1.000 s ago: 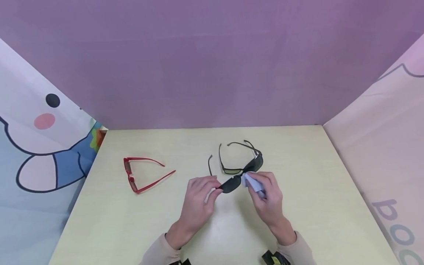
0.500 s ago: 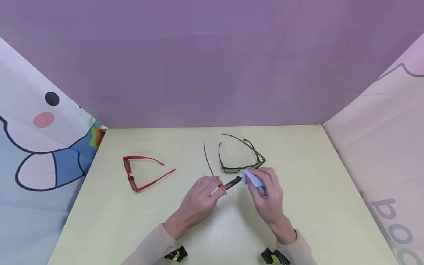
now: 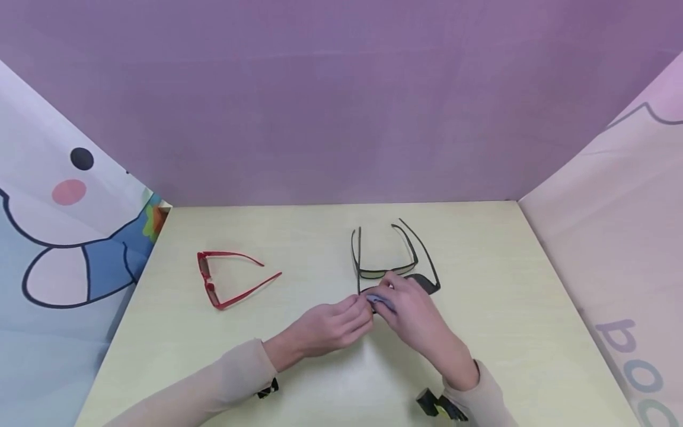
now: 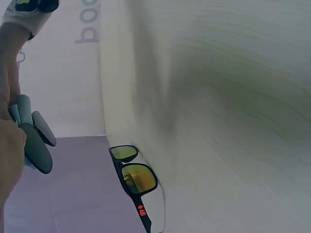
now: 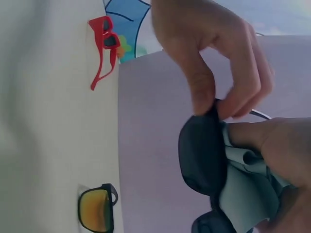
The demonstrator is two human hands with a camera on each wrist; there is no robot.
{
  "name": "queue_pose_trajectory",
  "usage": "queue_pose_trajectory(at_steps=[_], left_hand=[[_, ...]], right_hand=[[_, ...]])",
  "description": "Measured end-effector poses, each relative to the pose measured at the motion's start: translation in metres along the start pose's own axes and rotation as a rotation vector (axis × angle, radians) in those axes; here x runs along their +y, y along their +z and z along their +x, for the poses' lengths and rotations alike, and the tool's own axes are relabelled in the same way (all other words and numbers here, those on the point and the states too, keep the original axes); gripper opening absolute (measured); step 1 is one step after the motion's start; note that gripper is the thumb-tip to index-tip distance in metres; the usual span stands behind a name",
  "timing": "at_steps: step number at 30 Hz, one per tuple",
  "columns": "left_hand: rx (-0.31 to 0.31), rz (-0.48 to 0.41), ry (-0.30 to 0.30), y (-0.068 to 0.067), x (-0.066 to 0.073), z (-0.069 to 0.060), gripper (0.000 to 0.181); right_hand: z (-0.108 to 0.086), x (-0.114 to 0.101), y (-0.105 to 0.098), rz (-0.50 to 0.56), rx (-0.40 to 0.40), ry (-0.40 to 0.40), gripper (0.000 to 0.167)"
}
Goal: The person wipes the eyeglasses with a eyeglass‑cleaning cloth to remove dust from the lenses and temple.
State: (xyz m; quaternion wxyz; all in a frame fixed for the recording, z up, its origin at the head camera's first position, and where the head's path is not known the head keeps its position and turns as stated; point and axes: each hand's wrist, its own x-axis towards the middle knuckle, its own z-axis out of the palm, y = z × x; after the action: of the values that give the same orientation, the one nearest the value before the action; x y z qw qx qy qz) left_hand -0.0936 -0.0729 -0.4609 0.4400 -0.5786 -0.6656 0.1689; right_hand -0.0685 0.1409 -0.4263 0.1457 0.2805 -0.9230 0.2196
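A person holds black glasses [image 5: 201, 155] in the air above a pale table [image 3: 293, 237], the two hands now close together. In the last second, the right hand [image 3: 413, 311] has come across to meet the left hand [image 3: 333, 326], and the glasses have been turned so their arms point away from the person. The cloth [image 5: 248, 194], near the bridge a moment ago, is now at the lens beside the left hand; the other lens shows past the right hand. The wiping has probably moved on to this nearer lens, seemingly on its inner side. The left thumb and fingers pinch one end of the black frame; the right fingers grasp the cloth, though their tips are partly hidden. Counting up: two hands, one cloth, and three pairs of glasses. Besides the black pair, yellow-lensed glasses [image 4: 139, 178] rest on the table just beyond the hands, and red glasses [image 3: 216, 301] lie well apart to the left, arms unfolded.
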Motion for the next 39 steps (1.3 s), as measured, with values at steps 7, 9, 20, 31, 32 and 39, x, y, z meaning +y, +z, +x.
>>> queue_pose_trajectory(at_steps=[7, 9, 20, 31, 32, 39], left_hand=[[-0.027, 0.025, 0.059, -0.0016, -0.0037, 0.0031, 0.022], [-0.025, 0.025, 0.056, -0.0016, -0.0039, 0.004, 0.022], [-0.054, 0.031, 0.052, -0.0017, -0.0043, 0.0056, 0.022], [-0.053, 0.025, 0.04, -0.0016, -0.0031, 0.0043, 0.022], [-0.057, 0.027, 0.043, -0.002, -0.0031, 0.0043, 0.022], [-0.058, 0.023, 0.04, -0.0025, -0.0026, 0.0043, 0.022]], right_hand=[[0.0103, 0.0044, -0.0073, -0.095, -0.055, 0.07, 0.02], [0.011, 0.0039, -0.0066, -0.047, -0.061, 0.045, 0.019], [0.0102, 0.0062, -0.0049, -0.13, -0.048, 0.098, 0.019], [0.0099, 0.0038, -0.0043, -0.069, -0.088, 0.097, 0.016], [0.0103, 0.0049, -0.0043, -0.093, -0.084, 0.108, 0.016], [0.0092, 0.0057, -0.0044, 0.025, -0.098, 0.051, 0.018]])
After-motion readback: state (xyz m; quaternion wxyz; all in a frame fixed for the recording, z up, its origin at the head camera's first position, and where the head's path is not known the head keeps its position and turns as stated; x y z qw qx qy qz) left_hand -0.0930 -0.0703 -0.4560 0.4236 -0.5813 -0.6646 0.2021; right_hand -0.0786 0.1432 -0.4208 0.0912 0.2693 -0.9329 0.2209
